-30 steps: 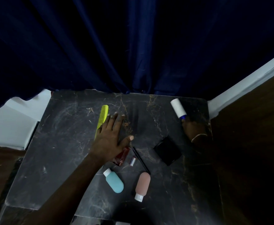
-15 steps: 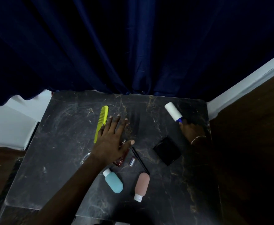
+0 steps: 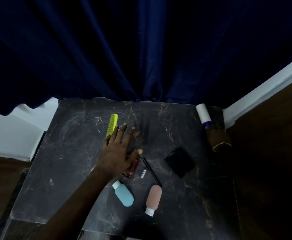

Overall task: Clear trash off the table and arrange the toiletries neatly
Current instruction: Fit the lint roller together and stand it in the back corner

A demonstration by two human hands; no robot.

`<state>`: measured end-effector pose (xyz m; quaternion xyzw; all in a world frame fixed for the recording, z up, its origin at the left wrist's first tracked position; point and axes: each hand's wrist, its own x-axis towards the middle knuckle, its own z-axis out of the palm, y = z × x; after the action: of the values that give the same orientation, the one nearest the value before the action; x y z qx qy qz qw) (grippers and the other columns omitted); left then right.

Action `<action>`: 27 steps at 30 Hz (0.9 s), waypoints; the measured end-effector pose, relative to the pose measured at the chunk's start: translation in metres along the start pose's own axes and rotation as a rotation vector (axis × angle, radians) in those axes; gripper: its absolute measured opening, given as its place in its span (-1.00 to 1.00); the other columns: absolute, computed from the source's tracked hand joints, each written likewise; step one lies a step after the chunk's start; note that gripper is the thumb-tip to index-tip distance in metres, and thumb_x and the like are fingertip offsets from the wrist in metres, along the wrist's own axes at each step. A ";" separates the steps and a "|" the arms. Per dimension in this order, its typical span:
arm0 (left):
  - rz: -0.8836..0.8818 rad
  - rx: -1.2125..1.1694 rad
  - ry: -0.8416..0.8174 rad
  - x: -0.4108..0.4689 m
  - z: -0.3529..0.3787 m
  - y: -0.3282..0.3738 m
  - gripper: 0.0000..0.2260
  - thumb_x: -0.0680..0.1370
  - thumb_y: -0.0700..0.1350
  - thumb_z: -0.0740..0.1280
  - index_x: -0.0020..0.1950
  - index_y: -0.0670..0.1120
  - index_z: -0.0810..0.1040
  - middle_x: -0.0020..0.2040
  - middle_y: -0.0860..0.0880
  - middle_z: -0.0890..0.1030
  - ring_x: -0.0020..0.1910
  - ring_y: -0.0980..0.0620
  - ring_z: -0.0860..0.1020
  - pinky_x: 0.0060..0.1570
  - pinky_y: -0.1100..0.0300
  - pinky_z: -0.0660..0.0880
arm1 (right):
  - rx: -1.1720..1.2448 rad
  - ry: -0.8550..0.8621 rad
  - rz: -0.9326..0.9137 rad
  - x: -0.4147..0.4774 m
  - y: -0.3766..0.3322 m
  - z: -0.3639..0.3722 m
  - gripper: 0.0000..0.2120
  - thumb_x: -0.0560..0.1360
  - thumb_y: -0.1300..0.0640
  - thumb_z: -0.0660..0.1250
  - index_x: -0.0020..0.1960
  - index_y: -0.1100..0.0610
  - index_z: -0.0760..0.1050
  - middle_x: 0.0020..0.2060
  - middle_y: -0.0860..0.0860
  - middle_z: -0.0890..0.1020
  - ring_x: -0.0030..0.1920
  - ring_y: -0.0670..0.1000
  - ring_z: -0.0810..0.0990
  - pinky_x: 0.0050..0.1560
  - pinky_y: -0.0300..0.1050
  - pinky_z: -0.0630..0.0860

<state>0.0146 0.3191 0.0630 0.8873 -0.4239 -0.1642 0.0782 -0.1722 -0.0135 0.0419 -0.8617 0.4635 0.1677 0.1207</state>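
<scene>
Dark table (image 3: 69, 153): one comb (image 3: 112, 125) far left, two bottles near, blue (image 3: 123, 195) and pink (image 3: 153, 199), one black case (image 3: 180, 161). Left hand (image 3: 119, 151) flat, fingers spread, empty, over a red bottle (image 3: 132, 168). Right hand (image 3: 217, 135) far right, closed round a roller (image 3: 203, 114).

Left hand (image 3: 118, 151) flat, fingers spread; right hand (image 3: 217, 136) curled in a grip, far right.

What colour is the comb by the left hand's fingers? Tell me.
Bright yellow-green. The comb shows best in the head view, beside the left hand.
</scene>
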 end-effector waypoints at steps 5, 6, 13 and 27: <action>0.026 0.018 -0.007 0.006 0.005 0.006 -0.17 0.52 0.51 -0.12 0.68 0.10 -0.18 0.70 -0.01 -0.15 0.68 -0.07 -0.18 0.59 -0.20 -0.03 | -0.004 -0.111 -0.063 -0.007 -0.020 0.009 -0.56 0.72 -0.03 -0.04 0.49 0.18 0.23 0.22 0.23 0.61 0.23 0.24 0.59 0.31 0.13 0.45; 0.038 0.008 -0.007 0.006 0.005 0.009 -0.17 0.53 0.51 -0.10 0.68 0.10 -0.17 0.70 -0.02 -0.14 0.68 -0.08 -0.18 0.59 -0.19 -0.03 | 0.006 -0.146 -0.080 -0.009 -0.024 0.010 -0.56 0.72 -0.05 -0.05 0.50 0.15 0.22 0.25 0.25 0.59 0.26 0.25 0.57 0.33 0.13 0.44; 0.087 -0.048 0.034 0.018 0.017 0.021 -0.23 0.59 0.43 0.03 0.68 0.11 -0.10 0.70 0.00 -0.08 0.68 -0.05 -0.14 0.62 -0.18 0.02 | 0.056 -0.225 -0.168 -0.019 -0.036 0.018 -0.56 0.69 -0.11 0.04 0.47 0.08 0.30 0.31 0.23 0.56 0.29 0.26 0.55 0.33 0.11 0.44; 0.117 -0.382 0.028 0.107 0.072 0.084 -0.36 0.59 0.21 0.33 0.57 -0.05 0.24 0.50 -0.09 0.34 0.35 -0.17 0.51 0.27 -0.09 0.54 | 0.711 0.212 -0.091 -0.003 -0.029 -0.028 -0.84 0.40 0.12 0.53 -0.17 0.21 0.64 -0.33 0.08 0.67 -0.26 0.08 0.65 -0.10 -0.10 0.59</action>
<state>-0.0093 0.1832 -0.0049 0.8323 -0.4350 -0.2245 0.2602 -0.1448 -0.0058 0.0702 -0.7983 0.4637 -0.0993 0.3711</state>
